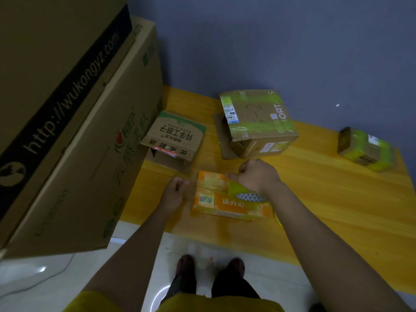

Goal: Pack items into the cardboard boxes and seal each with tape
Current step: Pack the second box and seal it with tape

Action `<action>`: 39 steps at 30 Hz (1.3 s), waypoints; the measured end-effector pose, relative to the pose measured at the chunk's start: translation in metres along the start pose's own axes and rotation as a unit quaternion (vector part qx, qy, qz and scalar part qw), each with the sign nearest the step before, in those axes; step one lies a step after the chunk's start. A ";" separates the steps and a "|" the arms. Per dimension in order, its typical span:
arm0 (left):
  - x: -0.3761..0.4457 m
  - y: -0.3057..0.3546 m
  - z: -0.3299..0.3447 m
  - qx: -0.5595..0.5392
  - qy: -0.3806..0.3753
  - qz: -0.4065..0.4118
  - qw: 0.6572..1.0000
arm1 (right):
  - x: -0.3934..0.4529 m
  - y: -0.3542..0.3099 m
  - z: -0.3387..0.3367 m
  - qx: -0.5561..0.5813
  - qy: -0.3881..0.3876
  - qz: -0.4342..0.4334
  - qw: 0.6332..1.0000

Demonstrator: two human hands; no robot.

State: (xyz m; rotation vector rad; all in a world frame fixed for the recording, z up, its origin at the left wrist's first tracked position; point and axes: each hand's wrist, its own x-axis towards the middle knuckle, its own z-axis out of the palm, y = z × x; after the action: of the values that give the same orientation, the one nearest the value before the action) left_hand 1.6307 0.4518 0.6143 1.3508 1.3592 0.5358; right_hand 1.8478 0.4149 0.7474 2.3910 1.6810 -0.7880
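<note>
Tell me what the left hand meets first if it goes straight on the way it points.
Likely the orange box: the left hand sits just beside its left end, fingers curled toward it. Depth is unclear.

I logged one head-worn, wide-angle view only. It looked steeply down and forward from standing height over the counter [326, 199], feet visible below, wall beyond.

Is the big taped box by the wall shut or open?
Open. The taped box has one end flap folded out flat on the table, showing a dark gap.

Tape roll [249, 197] half-hidden under right wrist.
</note>
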 end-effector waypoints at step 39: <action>-0.020 0.033 0.067 0.258 -0.031 0.145 0.955 | -0.035 0.066 0.000 0.408 -0.033 -0.048 0.911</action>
State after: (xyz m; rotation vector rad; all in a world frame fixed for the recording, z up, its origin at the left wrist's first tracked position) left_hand 1.6980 0.4182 0.6302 1.9986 1.3049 0.3337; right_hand 1.8984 0.3602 0.7507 2.6920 1.6589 -1.8726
